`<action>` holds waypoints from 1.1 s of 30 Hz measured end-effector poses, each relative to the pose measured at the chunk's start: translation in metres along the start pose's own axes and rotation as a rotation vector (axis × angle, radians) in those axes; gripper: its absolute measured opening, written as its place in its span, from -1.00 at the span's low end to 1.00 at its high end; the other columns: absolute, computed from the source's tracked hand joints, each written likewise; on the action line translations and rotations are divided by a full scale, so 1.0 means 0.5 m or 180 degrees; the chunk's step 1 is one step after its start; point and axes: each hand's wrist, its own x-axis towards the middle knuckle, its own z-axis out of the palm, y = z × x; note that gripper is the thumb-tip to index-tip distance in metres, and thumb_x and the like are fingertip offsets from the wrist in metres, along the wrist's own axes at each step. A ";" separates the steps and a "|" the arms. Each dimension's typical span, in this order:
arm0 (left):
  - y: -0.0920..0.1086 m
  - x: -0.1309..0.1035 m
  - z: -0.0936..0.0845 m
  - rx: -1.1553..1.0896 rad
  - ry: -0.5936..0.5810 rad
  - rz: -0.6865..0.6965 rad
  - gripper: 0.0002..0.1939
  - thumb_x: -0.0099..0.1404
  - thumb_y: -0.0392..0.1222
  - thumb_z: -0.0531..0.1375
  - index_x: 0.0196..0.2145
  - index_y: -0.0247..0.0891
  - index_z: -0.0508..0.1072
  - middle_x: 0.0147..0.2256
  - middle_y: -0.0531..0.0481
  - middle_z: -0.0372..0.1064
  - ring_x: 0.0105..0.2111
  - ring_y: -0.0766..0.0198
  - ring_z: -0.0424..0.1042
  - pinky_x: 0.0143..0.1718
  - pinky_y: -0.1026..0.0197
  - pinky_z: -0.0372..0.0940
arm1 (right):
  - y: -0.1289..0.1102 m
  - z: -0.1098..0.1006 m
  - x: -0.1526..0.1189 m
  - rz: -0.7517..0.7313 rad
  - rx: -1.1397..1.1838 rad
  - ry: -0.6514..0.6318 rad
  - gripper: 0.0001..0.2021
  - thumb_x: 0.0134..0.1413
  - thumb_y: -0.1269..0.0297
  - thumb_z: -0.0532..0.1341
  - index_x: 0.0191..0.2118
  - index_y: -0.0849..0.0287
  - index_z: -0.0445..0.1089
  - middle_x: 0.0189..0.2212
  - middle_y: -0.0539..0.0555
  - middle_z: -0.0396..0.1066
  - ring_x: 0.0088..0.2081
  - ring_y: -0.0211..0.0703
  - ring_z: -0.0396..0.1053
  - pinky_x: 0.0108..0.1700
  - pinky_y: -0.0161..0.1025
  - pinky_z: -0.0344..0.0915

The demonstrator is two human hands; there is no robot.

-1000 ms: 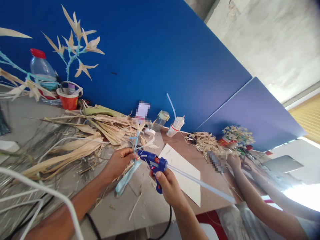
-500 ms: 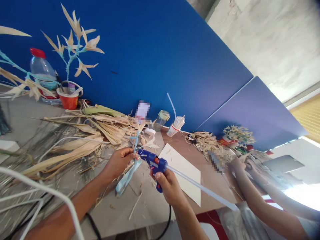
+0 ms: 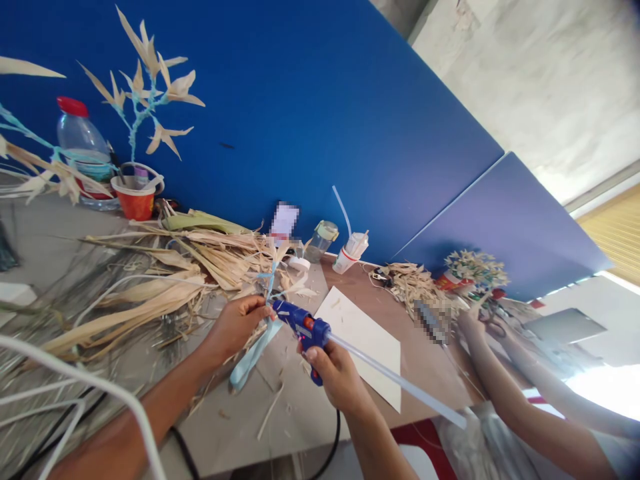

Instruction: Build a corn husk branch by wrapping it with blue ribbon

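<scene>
Glue stick tail has dipped over the last second; glue gun still meets the flower stem, so gluing looks ongoing at the same spot. Right hand grips the gun; left hand pinches the stem over the table.
</scene>
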 end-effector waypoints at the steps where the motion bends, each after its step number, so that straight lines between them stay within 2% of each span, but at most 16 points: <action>1: -0.003 0.001 -0.001 -0.0008 -0.0021 -0.0023 -0.72 0.02 0.03 0.19 -0.56 -0.26 0.47 -0.69 0.15 0.11 -0.65 0.37 0.02 -0.59 0.27 -0.06 | 0.000 -0.001 -0.001 -0.0025 -0.0005 -0.0028 -0.54 0.06 -0.18 0.20 -0.24 0.18 0.44 -0.54 -0.03 0.24 -0.57 -0.30 0.11 -0.52 -0.33 0.13; 4: -0.010 0.004 -0.002 0.0054 -0.0010 -0.0027 -0.72 0.02 0.03 0.19 -0.55 -0.26 0.48 -0.70 0.16 0.08 -0.66 0.37 0.02 -0.60 0.28 -0.08 | -0.002 -0.008 -0.007 -0.0186 0.0030 -0.0052 -0.58 0.06 -0.14 0.22 -0.26 0.16 0.46 -0.51 0.01 0.28 -0.55 -0.28 0.14 -0.52 -0.30 0.14; 7: -0.014 0.007 -0.003 0.0084 0.0057 0.0007 -0.72 0.04 0.02 0.19 -0.54 -0.27 0.50 -0.69 0.14 0.12 -0.65 0.38 0.02 -0.60 0.29 -0.08 | -0.010 -0.019 -0.017 -0.0374 0.0281 0.0053 -0.62 -0.09 -0.09 0.32 -0.28 0.13 0.47 -0.42 0.06 0.34 -0.50 -0.22 0.20 -0.50 -0.28 0.19; 9: -0.016 0.009 -0.004 0.0017 0.0041 0.0034 -0.71 0.05 0.03 0.20 -0.54 -0.28 0.49 -0.64 0.11 0.22 -0.65 0.40 0.01 -0.60 0.29 -0.09 | -0.015 -0.030 -0.022 -0.0504 0.0413 0.0250 -0.67 -0.18 0.03 0.38 -0.29 0.11 0.46 -0.36 0.07 0.35 -0.44 -0.19 0.25 -0.46 -0.28 0.23; 12: -0.023 0.014 -0.005 -0.0186 -0.0015 -0.0017 -0.68 0.05 0.05 0.22 -0.46 -0.30 0.51 -0.55 0.05 0.34 -0.65 0.43 0.01 -0.62 0.30 -0.08 | -0.008 -0.059 -0.022 -0.0614 0.0190 0.0636 -0.78 -0.17 0.25 0.33 -0.29 0.11 0.44 -0.33 0.05 0.34 -0.37 -0.18 0.28 -0.38 -0.30 0.26; 15: -0.032 0.020 -0.007 -0.0378 0.0016 -0.0120 -0.62 0.00 0.05 0.25 -0.35 -0.33 0.52 -0.55 0.05 0.35 -0.67 0.45 0.01 -0.62 0.32 -0.09 | 0.025 -0.106 -0.009 -0.0560 -0.0409 0.1055 -0.80 -0.15 0.32 0.25 -0.29 0.14 0.42 -0.40 0.01 0.34 -0.41 -0.20 0.26 -0.38 -0.30 0.25; 18: -0.037 0.024 -0.007 -0.0444 0.0018 -0.0135 -0.62 -0.02 0.06 0.26 -0.38 -0.33 0.50 -0.57 0.05 0.34 -0.68 0.46 0.00 -0.63 0.32 -0.10 | 0.078 -0.158 0.012 -0.0347 -0.1177 0.1497 -0.72 -0.16 0.25 0.24 -0.24 0.20 0.45 -0.42 0.04 0.39 -0.40 -0.15 0.30 -0.31 -0.23 0.28; 22: -0.036 0.025 -0.006 -0.0449 0.0058 -0.0110 -0.63 -0.04 0.07 0.27 -0.43 -0.31 0.49 -0.58 0.05 0.35 -0.69 0.47 -0.01 -0.65 0.32 -0.12 | 0.144 -0.197 0.036 -0.0048 -0.2012 0.1713 -0.67 -0.17 0.12 0.27 -0.27 0.25 0.48 -0.38 0.14 0.44 -0.36 -0.04 0.37 -0.26 -0.14 0.31; 25: -0.035 0.024 -0.005 -0.0494 0.0099 -0.0058 -0.63 -0.04 0.08 0.29 -0.42 -0.31 0.50 -0.54 0.02 0.40 -0.68 0.47 0.03 -0.65 0.33 -0.09 | 0.171 -0.200 0.042 0.0072 -0.2440 0.1551 -0.65 -0.11 0.15 0.24 -0.22 0.28 0.50 -0.31 0.21 0.46 -0.28 0.03 0.42 -0.19 -0.12 0.34; 28: -0.036 0.025 -0.006 -0.0546 0.0107 -0.0058 -0.62 -0.05 0.08 0.30 -0.41 -0.31 0.50 -0.52 0.01 0.43 -0.69 0.47 0.03 -0.66 0.33 -0.07 | 0.169 -0.199 0.037 0.0227 -0.2882 0.1412 -0.61 -0.05 0.19 0.22 -0.11 0.32 0.50 -0.17 0.30 0.44 -0.18 0.11 0.45 -0.10 -0.07 0.33; 30: -0.037 0.025 -0.006 -0.0566 0.0092 -0.0065 -0.63 -0.05 0.07 0.30 -0.42 -0.31 0.49 -0.52 0.01 0.43 -0.69 0.48 0.02 -0.66 0.33 -0.08 | 0.151 -0.198 0.030 0.0237 -0.3088 0.1546 -0.58 -0.02 0.19 0.22 -0.05 0.32 0.48 -0.07 0.36 0.40 -0.13 0.16 0.44 -0.08 -0.02 0.32; 33: -0.037 0.025 -0.005 -0.0591 0.0035 -0.0057 -0.64 -0.03 0.07 0.30 -0.43 -0.31 0.50 -0.53 0.02 0.40 -0.68 0.47 0.04 -0.64 0.32 -0.09 | 0.103 -0.178 0.025 -0.0185 -0.2601 0.1770 -0.60 0.07 0.17 0.16 -0.02 0.26 0.47 -0.03 0.34 0.39 -0.12 0.11 0.43 -0.09 -0.01 0.33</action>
